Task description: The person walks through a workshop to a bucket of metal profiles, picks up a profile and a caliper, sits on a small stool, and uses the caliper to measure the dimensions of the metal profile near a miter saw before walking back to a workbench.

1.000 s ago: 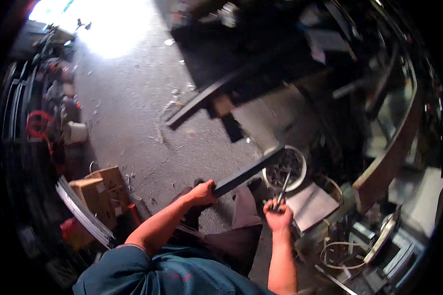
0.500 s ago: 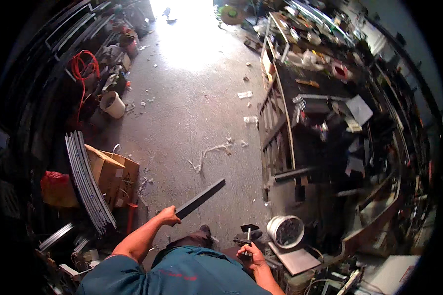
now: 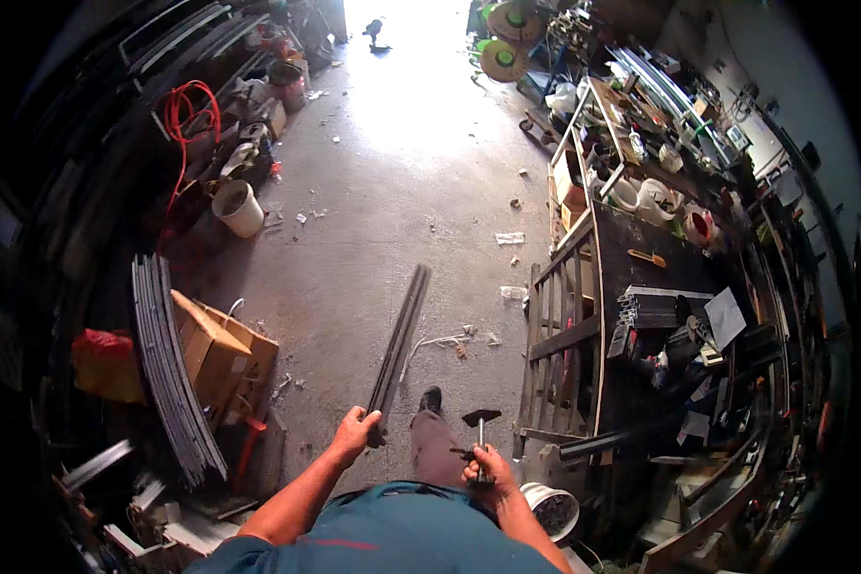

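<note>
Looking down the middle of a seriously cluttered workshop with a grey, concrete-looking floor (image 3: 383, 182), littered with bits of scrap and shiny with glare from a big blast of white light (image 3: 407, 24) in the opening at the far end. Got a dark-topped workbench (image 3: 627, 230) running down the right, half buried in junk, with a slatted frame (image 3: 564, 340) along the aisle side and a pale wall (image 3: 698, 43) behind. Way dimmer over on the left, honestly, with a rack of long bars (image 3: 177, 38) up top, plus a white bucket (image 3: 239, 209) and a cardboard box (image 3: 225, 349) lower down.
</note>
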A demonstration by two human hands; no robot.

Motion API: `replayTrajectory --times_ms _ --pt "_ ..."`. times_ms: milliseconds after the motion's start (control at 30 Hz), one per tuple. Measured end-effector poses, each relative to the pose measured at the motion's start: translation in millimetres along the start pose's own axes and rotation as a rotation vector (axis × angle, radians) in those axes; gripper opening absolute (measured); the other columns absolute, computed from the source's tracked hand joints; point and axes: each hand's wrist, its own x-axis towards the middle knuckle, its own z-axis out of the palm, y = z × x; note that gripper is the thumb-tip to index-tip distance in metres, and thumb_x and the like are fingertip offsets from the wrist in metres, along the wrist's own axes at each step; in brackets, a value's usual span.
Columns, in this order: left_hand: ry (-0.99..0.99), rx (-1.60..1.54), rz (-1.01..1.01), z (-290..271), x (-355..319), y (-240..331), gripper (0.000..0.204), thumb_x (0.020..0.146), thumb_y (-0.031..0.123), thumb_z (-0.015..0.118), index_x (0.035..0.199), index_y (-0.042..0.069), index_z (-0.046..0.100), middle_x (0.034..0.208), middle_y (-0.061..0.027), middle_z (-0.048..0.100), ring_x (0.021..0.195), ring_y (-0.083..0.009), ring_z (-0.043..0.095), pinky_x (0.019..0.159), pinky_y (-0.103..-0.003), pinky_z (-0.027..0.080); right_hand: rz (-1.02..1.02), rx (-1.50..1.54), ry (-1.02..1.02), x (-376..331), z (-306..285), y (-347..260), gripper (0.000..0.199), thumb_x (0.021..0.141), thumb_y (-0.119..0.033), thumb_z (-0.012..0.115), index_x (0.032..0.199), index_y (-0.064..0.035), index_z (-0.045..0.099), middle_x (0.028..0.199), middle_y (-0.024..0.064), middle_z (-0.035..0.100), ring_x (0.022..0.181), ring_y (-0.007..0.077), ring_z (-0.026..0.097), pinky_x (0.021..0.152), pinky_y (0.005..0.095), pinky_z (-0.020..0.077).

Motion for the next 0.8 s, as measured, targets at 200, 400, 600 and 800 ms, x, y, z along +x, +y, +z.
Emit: replayTrajectory --times_ms 200,400,600,800 --pt "0.032 -0.23 -0.055 21.1 76.5 128.7 0.029 0.1 0.028 0.059 0.104 0.002 0.045 0.093 -0.0206 0.068 0.075 -0.0293 0.072 0.067 -0.041 0.059 0.06 -0.133 -0.044 132.7 56.6 -155.2 0.019 0.095 -0.019 0.068 0.102 -0.0123 0.051 0.067 0.0014 0.053 0.058 0.017 0.054 0.06 0.0401 0.0485" --pt "0.068 -0.43 -0.063 12.6 158.7 266.1 0.03 0.101 0.03 0.056 0.113 0.006 0.042 0.1 -0.0201 0.065 0.079 -0.0316 0.07 0.067 -0.044 0.059 -0.113 -0.433 -0.117 243.4 193.2 -315.2 0.024 0.091 -0.013 0.07 0.108 -0.01 0.052 0.074 0.0024 0.053 0.059 0.0136 0.053 0.053 0.0287 0.0473" --pt "0.223 -0.534 0.009 0.3 286.2 331.0 0.032 0.1 0.028 0.06 0.111 0.004 0.042 0.096 -0.0198 0.068 0.068 -0.0265 0.069 0.057 -0.039 0.059 -0.229 -0.793 -0.04 382.6 274.4 -409.4 0.022 0.088 -0.005 0.07 0.106 -0.0088 0.057 0.072 0.0006 0.056 0.056 0.0113 0.055 0.05 0.0276 0.05" --pt "0.28 -0.674 0.066 3.4 429.2 446.9 0.035 0.099 0.029 0.062 0.116 0.004 0.043 0.096 -0.0176 0.066 0.068 -0.0224 0.065 0.06 -0.04 0.058 -0.192 -0.952 0.124 505.7 231.1 -493.2 0.025 0.086 -0.011 0.072 0.106 -0.0048 0.058 0.077 0.0001 0.055 0.06 0.0116 0.052 0.05 0.0297 0.0471"
